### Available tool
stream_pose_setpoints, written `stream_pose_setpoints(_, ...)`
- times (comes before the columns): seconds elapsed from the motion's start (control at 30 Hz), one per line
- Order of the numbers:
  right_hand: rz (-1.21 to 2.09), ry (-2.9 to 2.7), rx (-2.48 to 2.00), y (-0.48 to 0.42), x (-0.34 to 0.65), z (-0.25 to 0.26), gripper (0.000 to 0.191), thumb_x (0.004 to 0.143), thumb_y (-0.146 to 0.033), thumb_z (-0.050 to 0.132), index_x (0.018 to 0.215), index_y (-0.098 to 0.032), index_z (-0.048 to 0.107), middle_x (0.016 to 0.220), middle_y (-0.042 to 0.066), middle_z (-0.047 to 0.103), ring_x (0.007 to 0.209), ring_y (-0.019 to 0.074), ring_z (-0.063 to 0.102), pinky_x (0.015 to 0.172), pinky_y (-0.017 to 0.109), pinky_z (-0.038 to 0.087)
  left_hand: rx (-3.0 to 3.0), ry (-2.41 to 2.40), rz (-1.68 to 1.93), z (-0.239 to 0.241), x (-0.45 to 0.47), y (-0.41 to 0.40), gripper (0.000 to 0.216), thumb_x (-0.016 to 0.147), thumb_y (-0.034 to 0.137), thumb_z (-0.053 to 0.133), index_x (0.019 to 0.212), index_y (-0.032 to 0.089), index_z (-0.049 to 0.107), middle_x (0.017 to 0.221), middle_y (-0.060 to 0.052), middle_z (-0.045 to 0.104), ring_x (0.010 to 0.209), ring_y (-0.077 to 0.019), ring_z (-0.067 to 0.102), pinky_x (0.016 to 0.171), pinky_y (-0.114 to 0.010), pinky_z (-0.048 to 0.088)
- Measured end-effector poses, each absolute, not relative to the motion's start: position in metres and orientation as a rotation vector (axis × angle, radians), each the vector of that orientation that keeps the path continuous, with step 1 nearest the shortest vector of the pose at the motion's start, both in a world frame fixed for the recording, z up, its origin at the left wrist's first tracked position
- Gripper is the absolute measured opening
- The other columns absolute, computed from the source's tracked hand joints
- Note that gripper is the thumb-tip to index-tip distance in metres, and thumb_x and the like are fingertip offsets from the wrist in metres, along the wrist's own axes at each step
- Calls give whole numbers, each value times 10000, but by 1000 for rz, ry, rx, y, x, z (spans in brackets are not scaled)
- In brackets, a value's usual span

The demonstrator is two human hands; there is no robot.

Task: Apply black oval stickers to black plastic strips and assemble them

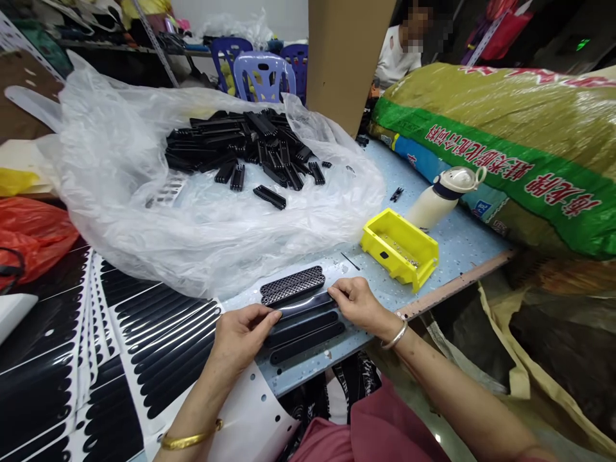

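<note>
My left hand (245, 330) and my right hand (359, 301) each pinch one end of a glossy black strip (305, 304), stretched level between them above the table. Just beyond it lie black bars with a lattice-patterned top (292, 285), side by side. Nearer to me are smooth matte black bars (308, 340) with rounded ends, parallel to the strip. Whether the strip touches any of these bars, I cannot tell. To the left, sheets of black strips (168, 340) on white backing lie in overlapping layers.
Clear plastic sheeting (192, 237) surrounds a heap of black parts (260, 141). A yellow bin (399, 247) with small metal pieces stands right, before a cream bottle (440, 196). A large green and yellow sack (505, 147) lies behind. A person (399, 54) is in the background.
</note>
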State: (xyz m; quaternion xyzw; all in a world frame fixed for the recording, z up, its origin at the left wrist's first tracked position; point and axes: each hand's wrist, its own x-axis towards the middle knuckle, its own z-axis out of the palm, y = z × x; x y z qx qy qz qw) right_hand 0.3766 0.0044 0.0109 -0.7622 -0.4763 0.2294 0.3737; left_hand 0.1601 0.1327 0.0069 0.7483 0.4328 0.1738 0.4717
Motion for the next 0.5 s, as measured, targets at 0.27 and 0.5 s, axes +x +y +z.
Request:
stream_pose_setpoints(0.27, 803, -1162, -1837, 10, 384, 19, 284, 854, -266, 512, 638, -146, 652, 510, -3, 599, 483, 119, 561, 498, 207, 412, 2094, 1185, 272, 25, 168, 124, 488, 796, 609, 518, 596, 200, 694, 498, -17, 599, 541, -178, 539, 546, -275, 333)
stream_pose_setpoints(0.5, 694, -1265, -1858, 11, 375, 11, 206, 776, -194, 584, 631, -134, 717, 582, 42, 671, 565, 149, 573, 529, 237, 383, 2394, 1447, 98, 33, 188, 110, 568, 717, 760, 519, 569, 216, 592, 610, -73, 661, 645, -252, 607, 550, -296, 298)
